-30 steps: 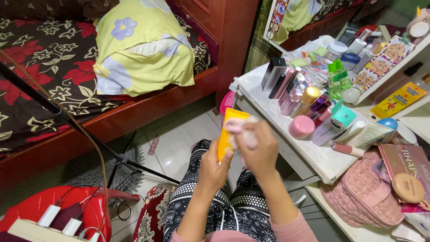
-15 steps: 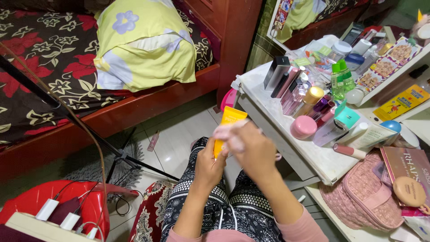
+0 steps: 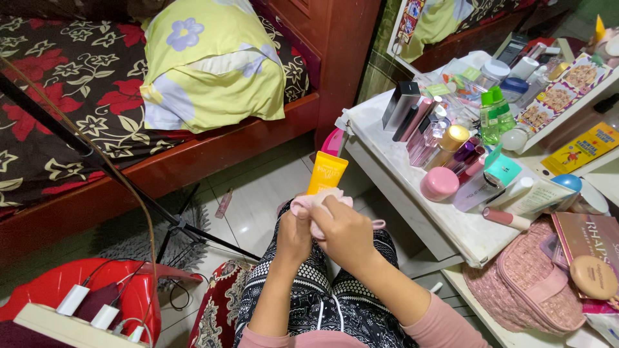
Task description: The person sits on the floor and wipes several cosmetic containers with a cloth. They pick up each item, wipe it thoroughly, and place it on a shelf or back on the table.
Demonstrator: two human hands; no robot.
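The hands have come down lower; the left hand (image 3: 293, 235) is gripping the orange tube (image 3: 326, 173), the right hand (image 3: 345, 232) is rubbing it, closed on a pink cloth (image 3: 317, 202).

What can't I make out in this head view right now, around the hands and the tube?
- Lower half of the orange tube, cap included: hidden behind the left hand and the pink cloth.
- Right hand fingertips: buried in the cloth, so the grip is unclear.
- Pink pouch: bottom cut off by the frame edge.
- Power strip: cut off at the lower left corner.
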